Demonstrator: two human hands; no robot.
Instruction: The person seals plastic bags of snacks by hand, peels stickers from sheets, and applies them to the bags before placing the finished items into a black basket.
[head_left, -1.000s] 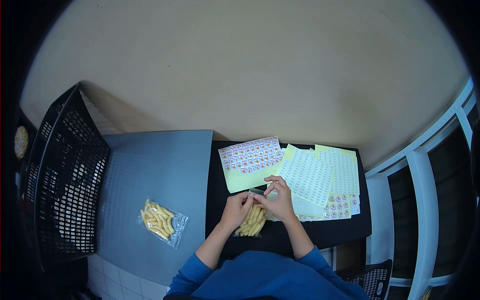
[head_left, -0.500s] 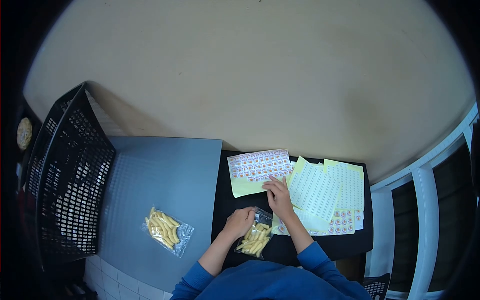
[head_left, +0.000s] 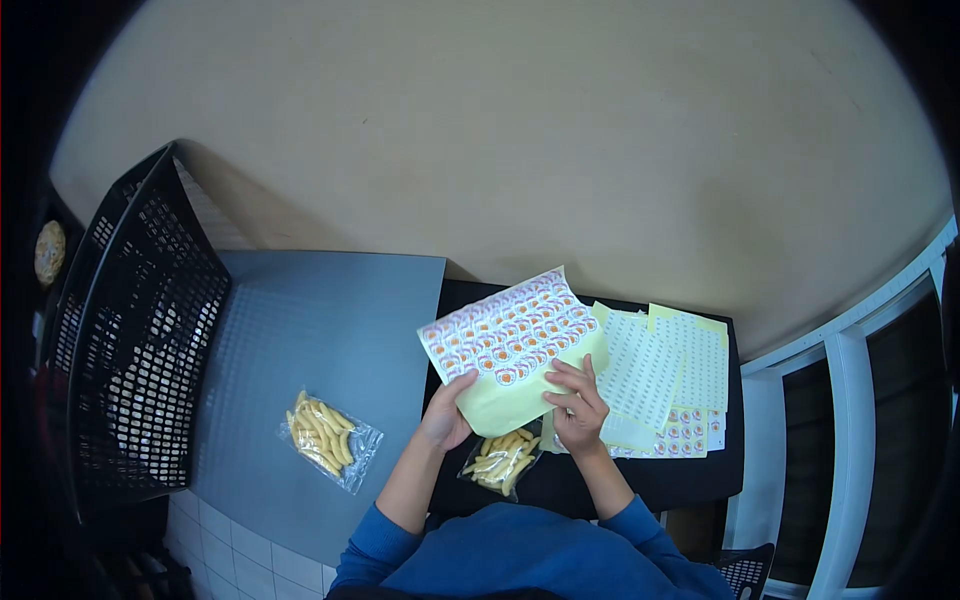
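Note:
A sheet of round stickers (head_left: pixel 515 335), with printed rows at the top and bare yellow backing below, is raised and tilted off the black table. My left hand (head_left: pixel 447 415) grips its lower left edge, thumb on the front. My right hand (head_left: pixel 580 408) is at the lower right of the sheet, fingers bent over the backing; whether something small is between the fingertips I cannot make out. Just below the sheet lies a clear bag of yellow finger-shaped pieces (head_left: pixel 503 462), its upper part hidden by the sheet.
A second clear bag of yellow pieces (head_left: pixel 322 435) lies on the grey board (head_left: pixel 330 310) to the left. Beyond it stands a black perforated basket (head_left: pixel 150 330). More label sheets (head_left: pixel 690 365) overlap at the right on the black table (head_left: pixel 600 485), near a white frame (head_left: pixel 850 400).
My left hand has left the bag and taken hold of the sticker sheet. The sheet has come up off the table toward me, and my right hand has moved slightly right with it.

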